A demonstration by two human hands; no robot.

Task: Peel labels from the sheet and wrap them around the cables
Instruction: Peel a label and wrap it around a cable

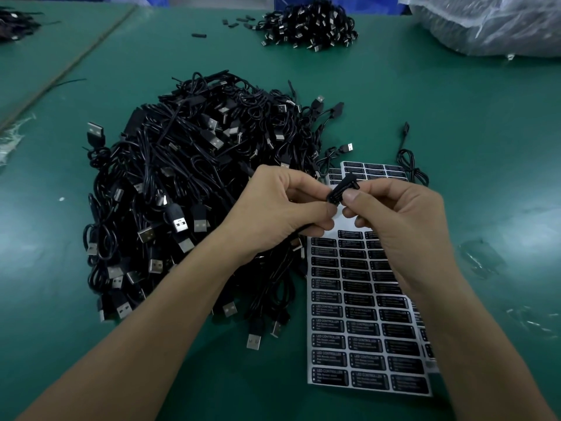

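A white sheet of black labels [358,329] lies on the green table, right of centre, with a second sheet under its far end. A big heap of black USB cables [188,189] sits to its left. Above the sheet's far part, my left hand [282,208] pinches a thin black cable, which runs down under its fingers. My right hand [400,217] pinches a black label [341,189] that is folded around that cable between both thumbs. The label's far end sticks up loose.
A smaller pile of black connectors [309,22] lies at the far centre, and a clear plastic bag [491,22] at the far right. One loose cable [409,159] rests beyond the sheets. Clear film scraps [479,259] lie to the right.
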